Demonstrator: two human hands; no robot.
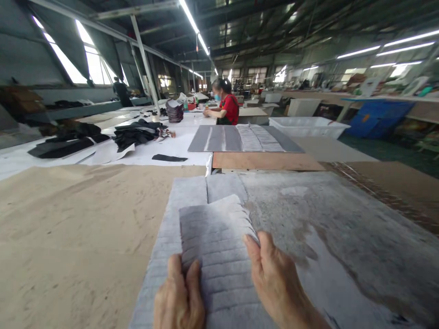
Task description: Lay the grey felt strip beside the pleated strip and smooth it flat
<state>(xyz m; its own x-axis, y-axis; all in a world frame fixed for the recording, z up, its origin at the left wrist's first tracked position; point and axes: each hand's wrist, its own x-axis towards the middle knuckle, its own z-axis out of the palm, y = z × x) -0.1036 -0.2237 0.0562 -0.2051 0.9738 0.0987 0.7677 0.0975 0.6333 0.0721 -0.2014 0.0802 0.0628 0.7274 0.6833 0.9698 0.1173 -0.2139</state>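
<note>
1. Pinching the R edge of a grey sheet btw thumb + fingers, the right hand is holding that side up off the pieces below.
2. The left hand is grasping the L edge lower down, thumb and fingers closing on it, so neither hand is hanging free rn.
3. FYI the sheet is sitting front & center, slanting up over a flatter grey layer, which is lying along the L side of the stained worktop. Crosswise lines are running all over it; can't tell if they're slits or overlapping edges tbh.
4. Biggest risk imo: R side is fanning out in little steps near the fingertips, so if the right hand is pulling harder than the left, rows could be slipping out of line or tearing.
5. Also, the far end is sticking out w/o any hand on it, so it could be flopping or creasing if the grip's too low.
6. Lower layer might be getting dragged too, b/c the sheet is prob rubbing on it. Worst case, pieces are sliding onto the brown paper to the L.
</note>
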